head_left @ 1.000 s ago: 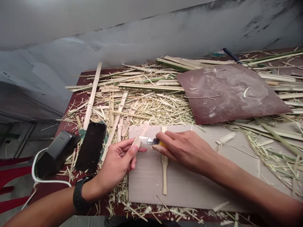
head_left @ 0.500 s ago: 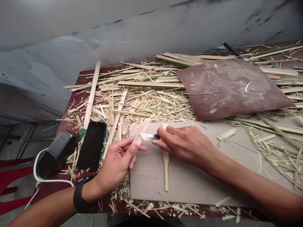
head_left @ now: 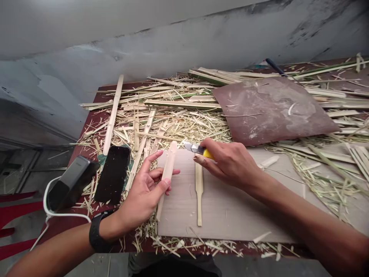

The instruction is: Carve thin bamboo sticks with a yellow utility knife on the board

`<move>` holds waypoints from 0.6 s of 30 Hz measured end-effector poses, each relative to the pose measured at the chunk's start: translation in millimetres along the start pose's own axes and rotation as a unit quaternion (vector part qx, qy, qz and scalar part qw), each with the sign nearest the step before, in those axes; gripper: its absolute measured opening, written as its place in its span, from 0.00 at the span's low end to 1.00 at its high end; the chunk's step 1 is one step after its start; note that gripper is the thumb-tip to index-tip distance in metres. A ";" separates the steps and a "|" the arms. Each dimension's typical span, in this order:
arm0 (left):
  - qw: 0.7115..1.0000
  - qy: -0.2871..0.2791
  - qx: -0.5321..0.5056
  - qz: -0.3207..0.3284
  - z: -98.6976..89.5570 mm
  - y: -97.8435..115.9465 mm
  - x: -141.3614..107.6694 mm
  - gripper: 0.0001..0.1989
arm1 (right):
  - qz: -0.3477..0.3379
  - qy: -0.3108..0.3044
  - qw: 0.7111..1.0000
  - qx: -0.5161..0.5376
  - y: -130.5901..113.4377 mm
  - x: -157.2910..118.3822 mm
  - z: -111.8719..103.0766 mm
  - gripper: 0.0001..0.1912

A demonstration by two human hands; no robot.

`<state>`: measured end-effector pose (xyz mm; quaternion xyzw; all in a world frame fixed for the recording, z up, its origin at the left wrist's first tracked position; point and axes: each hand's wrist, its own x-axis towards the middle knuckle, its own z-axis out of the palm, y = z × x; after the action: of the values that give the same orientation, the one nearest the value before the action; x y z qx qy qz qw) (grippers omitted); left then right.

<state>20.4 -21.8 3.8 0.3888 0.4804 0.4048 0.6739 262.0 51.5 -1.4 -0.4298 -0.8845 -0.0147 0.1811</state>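
Note:
Between the thumb and fingers of my left hand (head_left: 151,184) is a pale bamboo strip (head_left: 169,163), tilted with its upper end pointing away from me. My right hand (head_left: 230,163) is wrapped round a yellow-handled utility knife (head_left: 198,148); its blade points left and stands apart from the strip's tip. One finger of that hand has a brownish wrapping at its end. Below the knife, a paddle-shaped bamboo piece (head_left: 199,188) with a narrow handle lies on the flat grey-beige board (head_left: 230,215), its top partly hidden by my right hand.
Bamboo shavings (head_left: 198,125) and split strips (head_left: 184,104) cover the table's back. A brown sheet (head_left: 271,109) lies over them at right. To the left are a phone (head_left: 112,175), a black device (head_left: 70,182) with a white cable (head_left: 44,204), and a long bamboo slat (head_left: 113,115).
The knife blade has come off the bamboo strip and moved up and right with my right hand. The strip now stands more upright in my left hand, showing more of its lower end.

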 end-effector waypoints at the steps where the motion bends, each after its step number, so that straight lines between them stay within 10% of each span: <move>1: 1.000 -0.007 -0.001 0.001 0.1 2.0 -0.1 0.36 | -0.020 0.018 1.000 0.008 -0.6 -0.9 0.6 0.26; 8: 1.000 -0.017 0.004 -0.025 -1.2 6.6 2.1 0.41 | -0.143 0.036 0.989 0.033 4.9 -6.1 2.8 0.13; 18: 0.995 -0.084 0.022 -0.057 -4.4 -3.4 4.4 0.43 | -0.243 -0.100 0.965 -0.008 3.3 -8.9 3.6 0.22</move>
<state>17.7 -18.4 -1.8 0.4079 0.4523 0.3214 0.7251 268.5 47.5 -8.1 -0.2023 -0.9759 -0.0221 0.0792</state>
